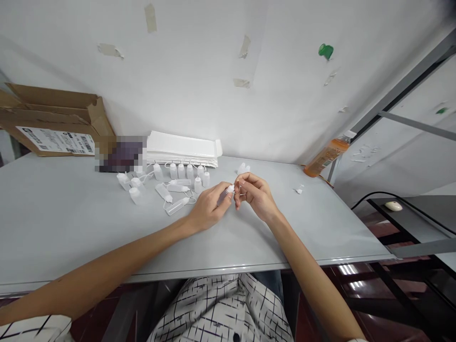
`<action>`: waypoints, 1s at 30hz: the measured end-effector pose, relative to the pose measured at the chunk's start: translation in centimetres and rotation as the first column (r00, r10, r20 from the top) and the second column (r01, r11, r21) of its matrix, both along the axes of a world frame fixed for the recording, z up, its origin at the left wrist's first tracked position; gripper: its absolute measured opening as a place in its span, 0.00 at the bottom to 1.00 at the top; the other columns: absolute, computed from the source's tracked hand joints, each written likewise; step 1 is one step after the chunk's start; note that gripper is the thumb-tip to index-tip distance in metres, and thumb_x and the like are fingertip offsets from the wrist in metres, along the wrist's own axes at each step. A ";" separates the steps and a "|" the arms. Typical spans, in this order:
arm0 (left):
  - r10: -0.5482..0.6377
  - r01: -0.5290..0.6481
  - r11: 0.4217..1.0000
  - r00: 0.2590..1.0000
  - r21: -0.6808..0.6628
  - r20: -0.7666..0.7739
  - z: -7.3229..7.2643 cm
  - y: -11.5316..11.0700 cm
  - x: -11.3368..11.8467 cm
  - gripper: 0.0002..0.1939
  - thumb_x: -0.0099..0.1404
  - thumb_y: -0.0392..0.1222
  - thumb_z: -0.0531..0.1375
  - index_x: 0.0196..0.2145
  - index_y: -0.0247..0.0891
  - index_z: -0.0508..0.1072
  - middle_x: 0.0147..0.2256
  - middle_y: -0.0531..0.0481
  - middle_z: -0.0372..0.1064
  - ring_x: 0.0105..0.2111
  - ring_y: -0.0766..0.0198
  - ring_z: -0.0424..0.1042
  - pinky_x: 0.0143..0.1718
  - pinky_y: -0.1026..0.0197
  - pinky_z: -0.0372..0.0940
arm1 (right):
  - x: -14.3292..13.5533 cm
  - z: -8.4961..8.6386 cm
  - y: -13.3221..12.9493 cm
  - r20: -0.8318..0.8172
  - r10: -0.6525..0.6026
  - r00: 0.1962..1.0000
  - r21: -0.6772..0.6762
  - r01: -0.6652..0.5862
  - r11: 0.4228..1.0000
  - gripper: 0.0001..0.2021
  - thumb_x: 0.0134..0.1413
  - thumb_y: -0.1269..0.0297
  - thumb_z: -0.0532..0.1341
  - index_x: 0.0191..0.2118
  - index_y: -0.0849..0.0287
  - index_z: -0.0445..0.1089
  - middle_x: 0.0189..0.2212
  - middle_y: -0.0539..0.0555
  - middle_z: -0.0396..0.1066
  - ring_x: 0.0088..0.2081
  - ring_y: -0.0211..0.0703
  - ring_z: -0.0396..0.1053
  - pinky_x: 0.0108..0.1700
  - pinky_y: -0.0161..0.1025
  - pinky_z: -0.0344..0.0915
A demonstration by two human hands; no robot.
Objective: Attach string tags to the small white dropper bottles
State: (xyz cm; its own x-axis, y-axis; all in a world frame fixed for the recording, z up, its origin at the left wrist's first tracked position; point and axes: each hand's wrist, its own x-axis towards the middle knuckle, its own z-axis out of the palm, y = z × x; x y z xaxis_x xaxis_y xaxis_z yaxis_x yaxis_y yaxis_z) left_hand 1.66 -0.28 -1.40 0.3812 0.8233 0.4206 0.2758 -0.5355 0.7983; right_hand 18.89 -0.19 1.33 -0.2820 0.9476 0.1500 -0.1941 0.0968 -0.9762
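Observation:
My left hand (210, 206) is closed round a small plastic squeeze bottle, whose white cap (230, 189) points to the right; most of the bottle's body is hidden by the fingers. Just right of that cap, my right hand (256, 194) has thumb and forefinger pinched together. What sits in the pinch is too small to tell. Left of my hands, several translucent needle-tip bottles (181, 171) stand upright with white caps, while others, such as a clear bottle (177, 206) with a looped strap, lie on their sides. Small translucent pieces (243, 168) lie behind my right hand.
A stack of white flat sheets (181, 148) lies against the wall, with an open cardboard box (60, 123) at the far left. An orange-filled bottle (327, 156) leans at the back right. A small white-and-clear piece (299, 190) lies on the grey table (313, 232).

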 end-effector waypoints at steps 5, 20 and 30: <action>0.041 -0.041 0.999 0.999 0.015 0.031 0.2 0.3 0.2 0.09 0.68 0.43 0.55 0.39 0.39 0.74 0.30 0.51 0.70 0.27 0.65 0.62 0.31 0.63 0.56 | 0.0 0.2 -0.2 0.137 -0.129 0.982 0.166 0.105 0.981 0.14 0.51 0.53 0.70 0.34 0.58 0.73 0.26 0.49 0.69 0.22 0.36 0.67 0.24 0.38 0.70; 0.354 -0.361 0.902 0.933 0.236 0.071 3.4 1.6 -2.0 0.17 0.65 0.48 0.54 0.22 0.39 0.68 0.26 0.47 0.68 0.24 0.65 0.59 0.29 0.61 0.52 | 0.0 0.0 1.7 0.348 -0.408 0.844 0.456 0.228 0.860 0.06 0.53 0.58 0.68 0.30 0.54 0.79 0.33 0.54 0.73 0.36 0.44 0.70 0.34 0.40 0.69; 0.423 -0.517 0.792 0.848 0.324 0.318 4.6 3.9 -4.3 0.19 0.70 0.43 0.52 0.21 0.39 0.65 0.24 0.49 0.65 0.25 0.65 0.61 0.31 0.60 0.54 | -1.9 -0.1 5.7 0.504 -0.491 0.710 0.549 0.176 0.817 0.05 0.55 0.63 0.64 0.31 0.54 0.79 0.35 0.53 0.76 0.40 0.47 0.72 0.47 0.46 0.65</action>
State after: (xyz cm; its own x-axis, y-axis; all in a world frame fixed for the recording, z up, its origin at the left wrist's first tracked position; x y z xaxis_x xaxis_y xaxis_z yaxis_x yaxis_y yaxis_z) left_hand -2.68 3.63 3.19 -0.1508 0.6292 0.7625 0.4189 -0.6580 0.6258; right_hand 16.96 5.56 1.19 -0.1363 0.8676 0.4782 0.5447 0.4689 -0.6954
